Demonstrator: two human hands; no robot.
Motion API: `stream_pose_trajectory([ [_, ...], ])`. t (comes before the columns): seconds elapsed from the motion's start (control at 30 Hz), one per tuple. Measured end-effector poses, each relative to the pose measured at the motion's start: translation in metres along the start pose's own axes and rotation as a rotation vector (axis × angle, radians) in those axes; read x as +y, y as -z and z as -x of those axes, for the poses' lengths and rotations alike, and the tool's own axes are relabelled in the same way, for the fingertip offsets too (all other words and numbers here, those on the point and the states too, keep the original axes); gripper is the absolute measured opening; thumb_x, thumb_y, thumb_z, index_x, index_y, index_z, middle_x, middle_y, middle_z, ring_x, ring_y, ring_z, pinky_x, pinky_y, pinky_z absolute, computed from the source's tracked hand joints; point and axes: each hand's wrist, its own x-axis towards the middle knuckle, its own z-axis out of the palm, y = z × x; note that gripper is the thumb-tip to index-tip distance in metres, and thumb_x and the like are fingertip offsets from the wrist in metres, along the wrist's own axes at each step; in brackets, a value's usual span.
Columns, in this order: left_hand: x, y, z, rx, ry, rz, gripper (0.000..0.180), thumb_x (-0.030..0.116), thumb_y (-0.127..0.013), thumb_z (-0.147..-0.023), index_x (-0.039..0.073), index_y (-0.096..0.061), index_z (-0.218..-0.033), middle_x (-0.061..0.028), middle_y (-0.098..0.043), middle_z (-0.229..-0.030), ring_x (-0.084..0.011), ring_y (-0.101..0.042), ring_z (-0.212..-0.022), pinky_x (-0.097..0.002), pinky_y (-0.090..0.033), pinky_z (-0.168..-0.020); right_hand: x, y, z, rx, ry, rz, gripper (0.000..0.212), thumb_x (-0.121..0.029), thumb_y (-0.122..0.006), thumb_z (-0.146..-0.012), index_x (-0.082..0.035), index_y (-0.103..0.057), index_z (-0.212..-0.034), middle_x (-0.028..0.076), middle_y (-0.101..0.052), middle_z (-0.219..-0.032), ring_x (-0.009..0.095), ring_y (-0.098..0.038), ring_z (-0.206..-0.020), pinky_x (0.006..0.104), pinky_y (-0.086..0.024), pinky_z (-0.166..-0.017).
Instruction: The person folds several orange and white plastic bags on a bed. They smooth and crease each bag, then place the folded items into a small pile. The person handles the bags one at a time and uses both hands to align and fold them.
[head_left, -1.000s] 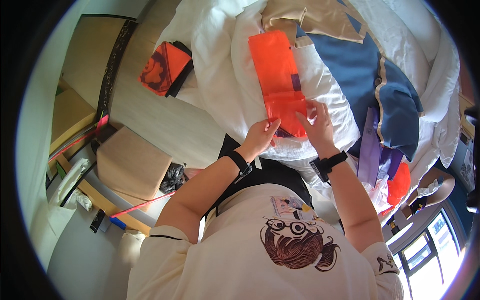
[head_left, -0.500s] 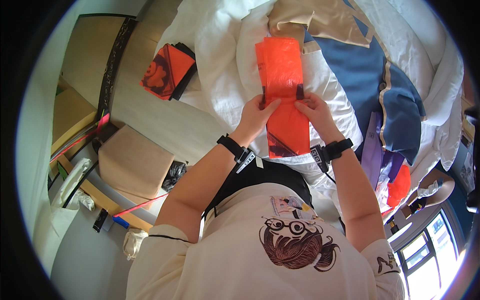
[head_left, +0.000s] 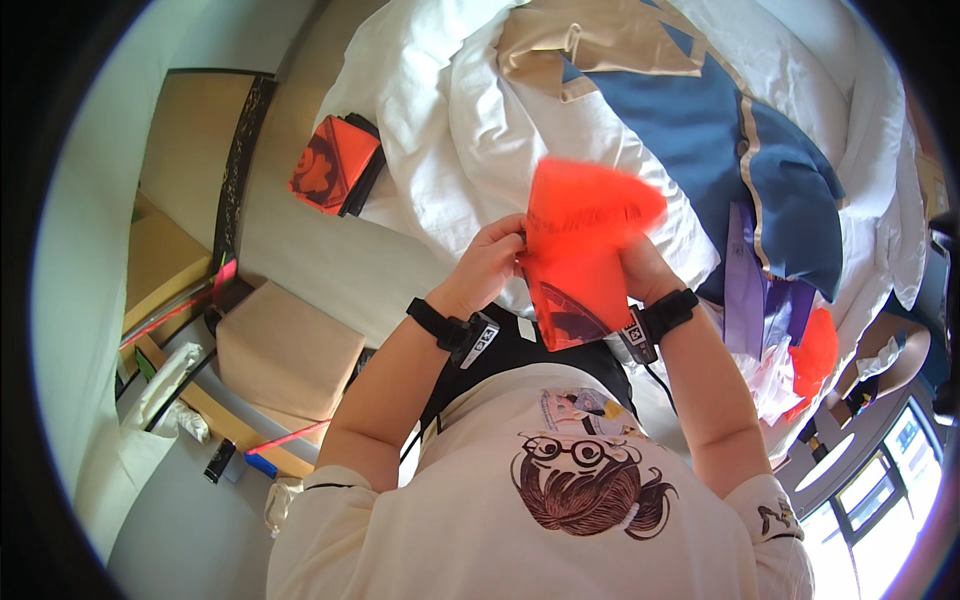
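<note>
A thin orange-red plastic bag (head_left: pixel 580 290) with dark print hangs folded into a strip in front of me. My left hand (head_left: pixel 490 258) pinches its left edge about halfway down, fingers closed. At the other side my right hand (head_left: pixel 650 268) grips the bag, its fingers mostly hidden behind the plastic. The upper part of the bag bends over toward the right and is blurred. To the left, a folded red-and-black bundle (head_left: pixel 336 165) lies on the bed by the white quilt (head_left: pixel 440 150).
A blue and beige cloth (head_left: pixel 660 130) lies on the quilt at the far right. Purple bags (head_left: pixel 745 265) and another red bag (head_left: pixel 815 350) are at the right edge. A tan stool (head_left: pixel 285 350) stands at the left, near a black box-like item (head_left: pixel 220 460).
The bag has come down closer to me. Its top has bent over to the right, and my right hand has slipped behind it. My left hand still holds the left edge.
</note>
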Motion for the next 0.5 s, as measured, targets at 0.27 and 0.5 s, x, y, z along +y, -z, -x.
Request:
stream_pose_trajectory([
  [0.27,0.0,-0.045,0.038,-0.006,-0.219,-0.399,0.033,0.029,-0.041,-0.102,0.002,-0.056,-0.092,-0.0016,-0.051,-0.085,-0.0087,-0.049,-0.071,-0.0218,-0.041,-0.064,0.017,-0.001,0.079,-0.144,0.002,-0.257,0.062,-0.05,-0.037,-0.101,-0.002,-0.038,-0.14,0.014,-0.049,-0.137,0.023,-0.05,-0.126,0.0378,-0.042,-0.105],
  [0.5,-0.023,-0.086,0.062,0.12,-0.456,-0.598,0.023,0.01,-0.058,-0.094,0.004,-0.05,-0.115,-0.0038,-0.055,-0.103,-0.0105,-0.054,-0.091,-0.0276,-0.046,-0.079,0.045,-0.005,0.146,-0.022,0.093,-0.012,0.044,-0.025,-0.05,-0.099,0.0,-0.043,-0.135,0.009,-0.057,-0.123,0.017,-0.057,-0.111,0.0311,-0.045,-0.095],
])
